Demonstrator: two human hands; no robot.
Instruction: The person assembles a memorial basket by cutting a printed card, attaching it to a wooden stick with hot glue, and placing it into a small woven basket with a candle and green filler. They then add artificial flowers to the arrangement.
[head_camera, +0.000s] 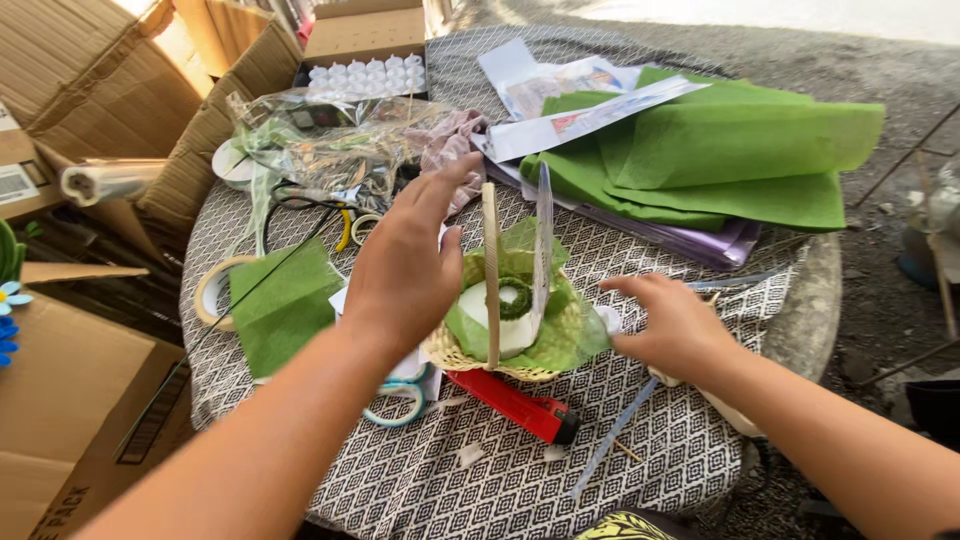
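Nearest: a red utility knife (515, 405) is lying on the patterned tablecloth (420, 480), just in front of the basket, w/ light-blue scissors (400, 400) partly under the left wrist.

Left hand (405, 270) is hovering over the left side of the small woven basket (500, 345), fingers spread open, gripping nothing. Right hand (675, 325) is sitting at the basket's right edge, fingers loosely curled by the green lining; can't tell if they're pinching it.

The basket is standing upright mid-table, handle (491, 270) up. Progress, judging by looks: green tissue lining already in, white foam block (490, 310) seated w/ a green ring on top. No flowers in yet, so the filling seems left to do.

Count: 1 basket, 1 knife, 1 scissors, 2 tape rolls (215, 290) seen at left, 1 cut green sheet (285, 305) beside them.

Further back: a stack of green paper sheets (740, 160) over purple ones, number unclear; a crumpled clear cellophane wrap (320, 140); an open box of small white pieces (365, 75); cardboard cartons (90, 80) off the table at left.
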